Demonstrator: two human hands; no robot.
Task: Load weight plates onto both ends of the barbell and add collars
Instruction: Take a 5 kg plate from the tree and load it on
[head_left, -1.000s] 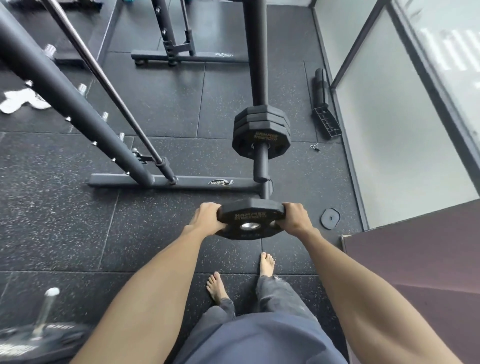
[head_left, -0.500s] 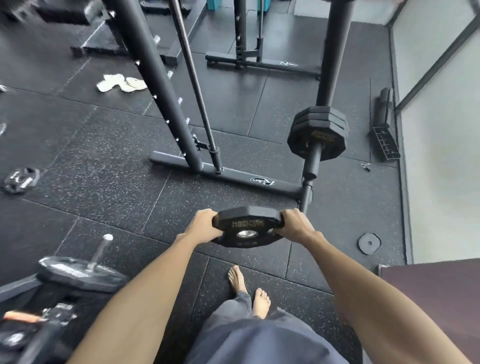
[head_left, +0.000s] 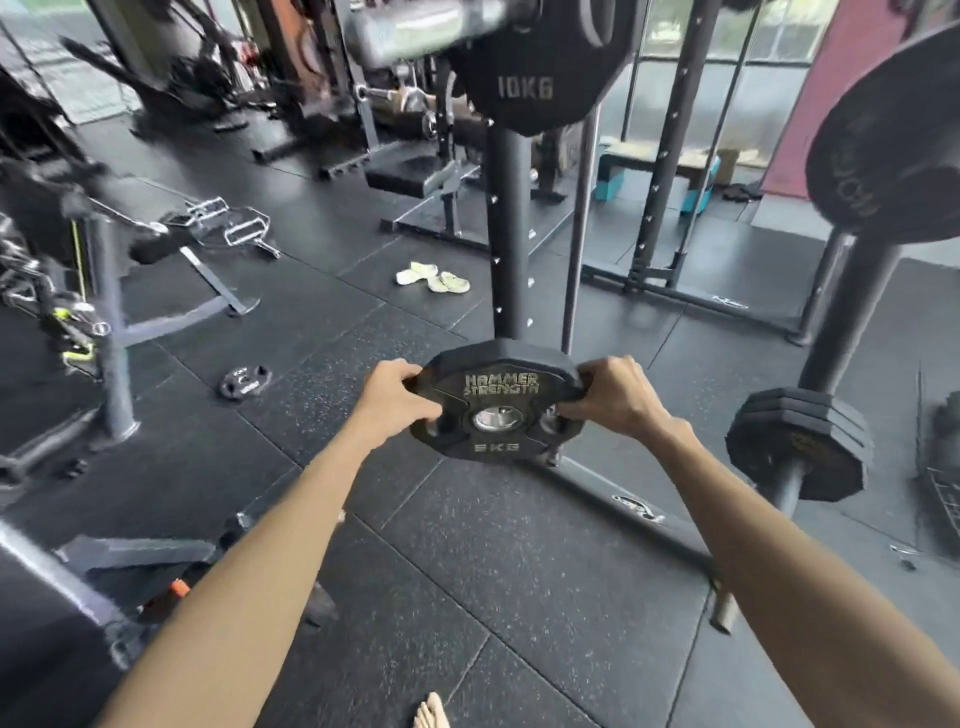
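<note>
Left hand (head_left: 395, 400) and right hand (head_left: 613, 397) grip a weight plate (head_left: 498, 387) in mid-air; loading it and adding collars seemingly remain.

bar sleeve (head_left: 415, 26) blurred, 10kg plate (head_left: 524, 88) cropped above, large plate (head_left: 893, 150) cropped at right

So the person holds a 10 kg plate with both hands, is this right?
Not quite. The head view shows the plate marked 5KG, not 10 kg. The rest is right: the left hand and the right hand both hold it.
</note>
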